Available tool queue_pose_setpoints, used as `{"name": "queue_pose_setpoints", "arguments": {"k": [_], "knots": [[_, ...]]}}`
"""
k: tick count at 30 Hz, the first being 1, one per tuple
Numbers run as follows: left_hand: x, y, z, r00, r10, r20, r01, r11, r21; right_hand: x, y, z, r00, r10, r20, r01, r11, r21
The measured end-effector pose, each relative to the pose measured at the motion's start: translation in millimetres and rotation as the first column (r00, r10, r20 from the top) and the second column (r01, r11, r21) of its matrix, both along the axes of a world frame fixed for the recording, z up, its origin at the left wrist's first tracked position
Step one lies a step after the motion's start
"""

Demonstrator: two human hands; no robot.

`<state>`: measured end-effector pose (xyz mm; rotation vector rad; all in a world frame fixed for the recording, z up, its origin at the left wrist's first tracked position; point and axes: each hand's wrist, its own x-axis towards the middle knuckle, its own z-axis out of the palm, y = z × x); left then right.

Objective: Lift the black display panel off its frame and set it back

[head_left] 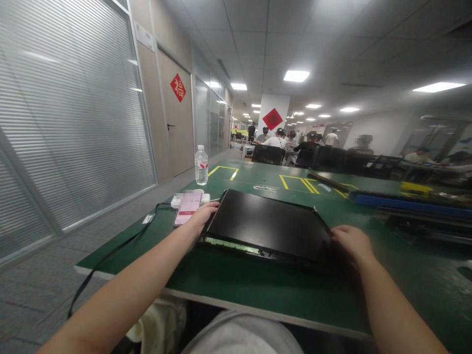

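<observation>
Phone, ten o'clock of the panel, on the green table; bottle, eleven o'clock. Left hand, nine o'clock: fingertips together at the edge, thumb hidden, pinch uncertain. Black panel, centre, flat face up; green strip exposed at seven o'clock, apparently uncovered; stage of completion otherwise indeterminable. Right hand, three o'clock: fingers curled at the edge, pinch unclear. Underside unseen; near right corner lost in shadow.
</observation>
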<state>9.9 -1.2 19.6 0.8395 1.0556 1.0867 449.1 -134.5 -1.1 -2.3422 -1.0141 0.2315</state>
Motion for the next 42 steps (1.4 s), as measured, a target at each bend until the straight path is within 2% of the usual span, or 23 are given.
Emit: {"name": "queue_pose_setpoints", "arguments": {"k": [12,21,28,36,42], "knots": [[-6.3,0.7,-4.1,0.994,-0.105,0.022,0.105,0.994,0.014,-0.7,-0.1,-1.5,1.000,0.001,-0.005,-0.001,1.000,0.020],[-3.5,-4.7,2.1,0.990,-0.144,0.009,0.142,0.984,0.105,0.2,1.9,-3.3,1.000,-0.009,0.000,0.009,0.999,0.035],[-4.7,-3.5,-2.4,0.988,-0.101,-0.114,0.109,0.992,0.065,-2.6,2.1,-1.6,1.000,-0.005,0.012,0.005,1.000,0.018],[-9.0,4.3,-11.2,0.979,-0.092,-0.180,0.116,0.985,0.128,0.7,1.7,-2.6,1.000,-0.001,0.027,0.000,1.000,0.018],[-8.5,0.6,-7.6,0.967,-0.050,-0.249,0.096,0.979,0.179,-1.5,1.7,-3.0,0.999,-0.005,0.043,0.003,0.999,0.044]]}}
